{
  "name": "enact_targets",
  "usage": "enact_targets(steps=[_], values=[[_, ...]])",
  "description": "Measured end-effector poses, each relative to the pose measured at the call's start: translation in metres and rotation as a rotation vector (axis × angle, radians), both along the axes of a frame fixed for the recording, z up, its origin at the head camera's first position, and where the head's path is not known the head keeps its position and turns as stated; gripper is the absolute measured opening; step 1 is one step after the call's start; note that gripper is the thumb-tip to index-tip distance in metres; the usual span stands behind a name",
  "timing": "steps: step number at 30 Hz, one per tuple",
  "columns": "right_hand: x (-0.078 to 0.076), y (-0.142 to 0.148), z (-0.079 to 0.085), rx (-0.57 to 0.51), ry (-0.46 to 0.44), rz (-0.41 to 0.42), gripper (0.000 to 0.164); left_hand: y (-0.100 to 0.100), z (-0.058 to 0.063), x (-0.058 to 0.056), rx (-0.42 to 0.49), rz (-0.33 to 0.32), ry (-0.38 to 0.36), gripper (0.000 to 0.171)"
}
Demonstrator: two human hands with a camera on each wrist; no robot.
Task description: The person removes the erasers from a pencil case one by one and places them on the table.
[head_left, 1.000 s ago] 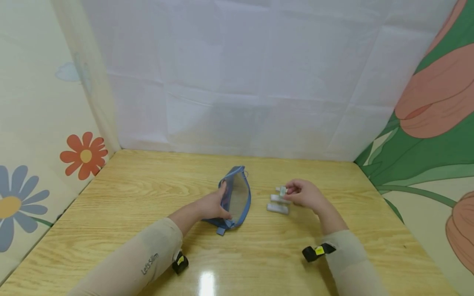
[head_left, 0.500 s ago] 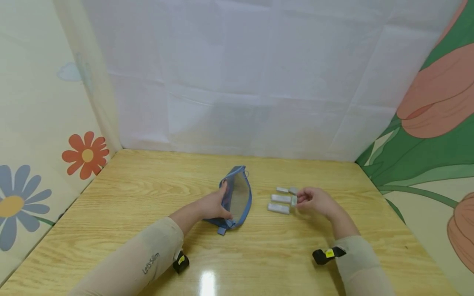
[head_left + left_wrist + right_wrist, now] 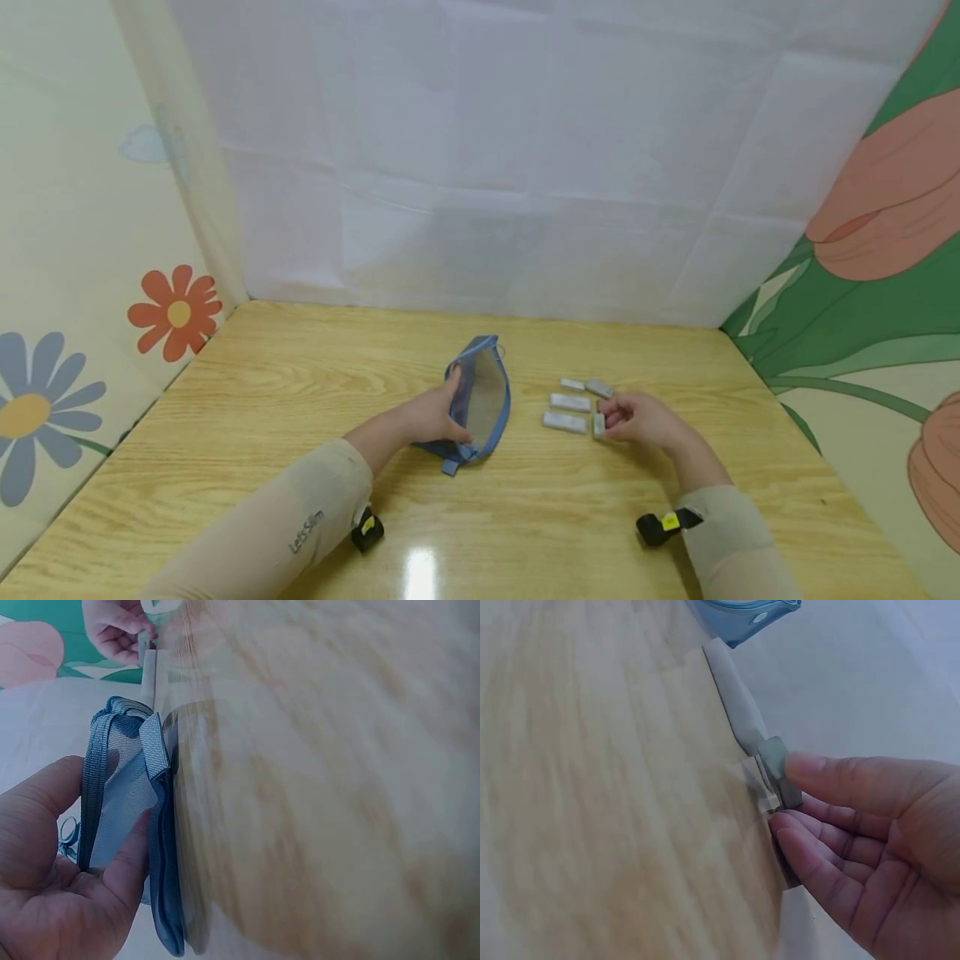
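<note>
A blue zip pouch (image 3: 487,408) with a see-through mesh side stands on the table, its mouth gaping. My left hand (image 3: 431,417) grips the pouch at its left rim, thumb and a finger hooked over the edge, as the left wrist view also shows. Right of it, my right hand (image 3: 637,421) pinches a small pale-green block (image 3: 599,426) down at table level. In the right wrist view the thumb presses on that block (image 3: 778,761). Beside it lie two whitish bars (image 3: 565,422), a smaller white piece (image 3: 572,384) and a grey block (image 3: 598,388).
The wooden table (image 3: 480,517) runs back to a white cloth backdrop (image 3: 480,208). Flower-painted walls stand on the left and right. A black wrist camera (image 3: 367,531) is strapped to the left forearm, another (image 3: 655,529) to the right.
My right hand has moved right and then nearer, carrying the pale-green block down to the right end of the bars. The grey block behind has come into view. My left hand stays on the pouch.
</note>
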State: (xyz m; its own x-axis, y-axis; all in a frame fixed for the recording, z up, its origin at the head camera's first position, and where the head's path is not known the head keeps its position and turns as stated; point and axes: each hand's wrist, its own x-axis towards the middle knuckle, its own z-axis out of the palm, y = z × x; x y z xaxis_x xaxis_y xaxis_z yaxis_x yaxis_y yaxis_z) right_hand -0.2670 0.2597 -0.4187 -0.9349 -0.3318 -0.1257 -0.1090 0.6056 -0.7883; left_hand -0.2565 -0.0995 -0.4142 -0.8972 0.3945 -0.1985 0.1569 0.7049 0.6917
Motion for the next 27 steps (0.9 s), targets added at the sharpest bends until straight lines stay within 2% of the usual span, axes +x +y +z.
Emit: enact_targets(steps=[3, 14, 20, 24, 27], values=[[0.001, 0.000, -0.002, 0.000, 0.020, 0.026, 0.035, 0.000, 0.001, 0.000, -0.006, 0.001, 0.000, 0.117], [-0.001, 0.000, -0.007, 0.083, 0.062, 0.032, 0.036, 0.001, 0.001, -0.001, -0.018, -0.006, 0.020, 0.116], [0.000, 0.002, 0.001, 0.078, 0.045, -0.001, 0.032, 0.002, 0.001, -0.001, -0.016, 0.002, 0.017, 0.115], [-0.001, 0.003, 0.008, 0.064, 0.102, -0.013, 0.029, 0.002, 0.002, 0.000, -0.009, -0.001, 0.011, 0.113], [-0.003, 0.002, 0.014, 0.058, 0.139, -0.029, 0.036, 0.003, 0.003, 0.000, 0.004, -0.025, 0.006, 0.110]])
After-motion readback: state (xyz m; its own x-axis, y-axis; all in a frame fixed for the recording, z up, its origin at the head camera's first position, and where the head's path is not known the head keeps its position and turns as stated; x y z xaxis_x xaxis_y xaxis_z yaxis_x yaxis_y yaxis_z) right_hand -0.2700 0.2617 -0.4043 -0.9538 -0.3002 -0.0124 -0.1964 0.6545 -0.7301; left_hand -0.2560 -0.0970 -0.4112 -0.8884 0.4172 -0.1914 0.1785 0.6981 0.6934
